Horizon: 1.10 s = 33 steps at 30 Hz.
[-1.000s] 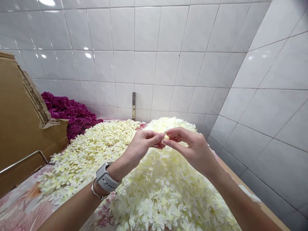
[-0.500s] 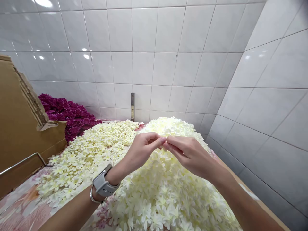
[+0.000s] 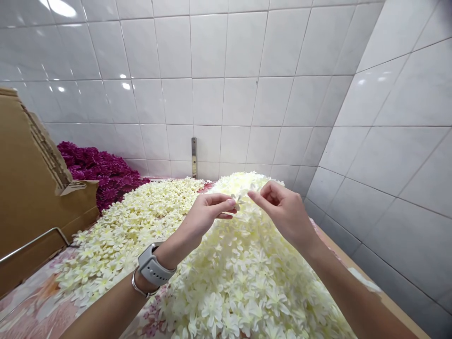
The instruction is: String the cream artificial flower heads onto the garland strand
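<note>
My left hand (image 3: 206, 214) and my right hand (image 3: 282, 212) hover above a tall heap of cream artificial flowers (image 3: 247, 278). The left thumb and forefinger pinch a small cream flower layer (image 3: 236, 199). The right fingers are pinched too, a little to the right, on another thin cream petal piece (image 3: 254, 189). A grey watch and a bangle sit on my left wrist (image 3: 152, 269).
A flatter spread of smaller cream flowers (image 3: 137, 221) lies left of the heap on a pink floral cloth (image 3: 31, 301). Magenta flowers (image 3: 99, 172) are piled at the back left. A cardboard box (image 3: 28, 188) stands at left. White tiled walls (image 3: 388, 141) close the back and right.
My hands, with fingertips together before, have drawn apart; the right hand has lifted up and to the right, and each hand now holds a separate petal piece.
</note>
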Available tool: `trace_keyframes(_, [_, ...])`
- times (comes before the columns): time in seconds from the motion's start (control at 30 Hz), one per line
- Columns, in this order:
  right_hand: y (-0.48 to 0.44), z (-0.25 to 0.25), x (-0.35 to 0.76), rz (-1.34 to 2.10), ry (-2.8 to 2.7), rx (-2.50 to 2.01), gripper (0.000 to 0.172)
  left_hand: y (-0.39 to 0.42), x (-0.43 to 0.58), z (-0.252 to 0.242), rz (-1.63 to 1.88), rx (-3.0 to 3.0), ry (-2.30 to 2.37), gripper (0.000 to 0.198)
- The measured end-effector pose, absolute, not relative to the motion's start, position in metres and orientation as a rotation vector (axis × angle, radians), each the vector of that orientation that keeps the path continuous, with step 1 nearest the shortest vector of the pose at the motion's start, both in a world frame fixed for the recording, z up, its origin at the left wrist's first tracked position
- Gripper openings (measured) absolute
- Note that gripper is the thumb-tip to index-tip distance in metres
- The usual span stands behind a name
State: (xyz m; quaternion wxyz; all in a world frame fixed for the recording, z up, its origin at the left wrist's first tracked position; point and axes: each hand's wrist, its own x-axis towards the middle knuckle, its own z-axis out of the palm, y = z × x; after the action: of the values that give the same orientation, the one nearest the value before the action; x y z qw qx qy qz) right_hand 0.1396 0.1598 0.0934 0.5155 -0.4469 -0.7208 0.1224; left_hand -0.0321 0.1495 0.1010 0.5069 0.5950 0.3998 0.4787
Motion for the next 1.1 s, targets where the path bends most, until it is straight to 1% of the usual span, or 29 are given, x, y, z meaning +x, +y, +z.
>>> trace_keyframes(0.07, [0.16, 0.092, 0.138, 0.123, -1.757, -1.107, 0.037, 0.15, -0.031, 0.099, 1.154, 1.431, 1.005, 0.02])
trace_keyframes(0.13, [0.157, 0.091, 0.136, 0.092, -1.874, -1.066, 0.034, 0.151, -0.031, 0.097, 1.145, 1.43, 1.031, 0.021])
trace_keyframes(0.27, [0.153, 0.093, 0.133, 0.21, -2.12, -0.909, 0.032, 0.151, -0.032, 0.094, 1.101, 1.455, 0.997, 0.024])
trace_keyframes(0.37, [0.154, 0.096, 0.136, 0.308, -2.172, -0.835, 0.029, 0.153, -0.034, 0.093, 1.031, 1.466, 0.89, 0.024])
trace_keyframes(0.53, [0.157, 0.101, 0.142, 0.422, -2.087, -0.826, 0.026, 0.154, -0.035, 0.095, 0.996, 1.393, 0.766, 0.023])
trace_keyframes(0.67, [0.157, 0.1, 0.142, 0.569, -1.966, -0.883, 0.022, 0.15, -0.032, 0.099, 1.092, 1.324, 0.863, 0.021])
trace_keyframes(0.83, [0.16, 0.097, 0.143, 0.777, -1.833, -0.865, 0.023, 0.151, -0.031, 0.099, 1.187, 1.309, 0.925, 0.02])
trace_keyframes(1.0, [0.161, 0.097, 0.142, 0.689, -1.674, -0.951, 0.023, 0.149, -0.031, 0.1, 1.279, 1.375, 0.947, 0.018])
trace_keyframes(1.1, [0.16, 0.098, 0.14, 0.77, -1.692, -0.936, 0.022, 0.143, -0.029, 0.102, 1.213, 1.556, 0.846, 0.014])
